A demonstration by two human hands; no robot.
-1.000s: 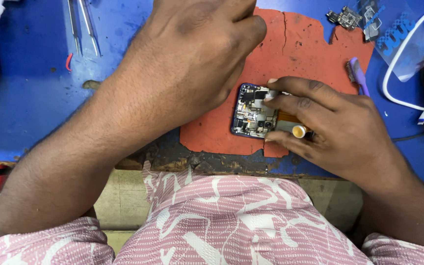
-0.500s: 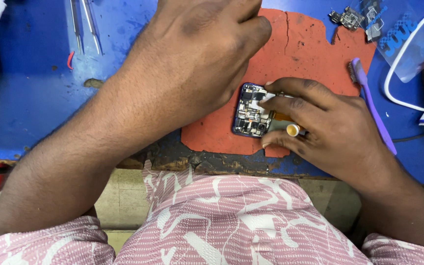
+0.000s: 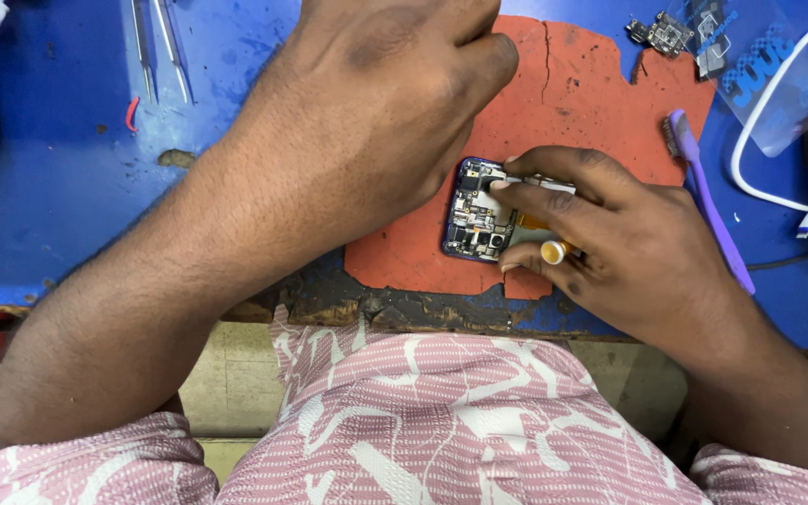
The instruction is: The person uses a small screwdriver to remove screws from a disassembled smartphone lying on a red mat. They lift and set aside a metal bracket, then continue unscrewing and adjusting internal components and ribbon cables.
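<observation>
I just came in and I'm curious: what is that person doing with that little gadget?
A person is working on an opened phone with its small inner parts showing, lying on a red mat on a blue bench. The left hand rests over its upper part. The right hand holds a thin metal tool to the parts inside. A purple brush, tweezers and loose small parts lie nearby.

one head camera looks steeply down, close over the workbench (image 3: pixel 67 187).

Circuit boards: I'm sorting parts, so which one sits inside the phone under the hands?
The board in the opened phone on the orange mat; the small loose boards lie top right.
</observation>
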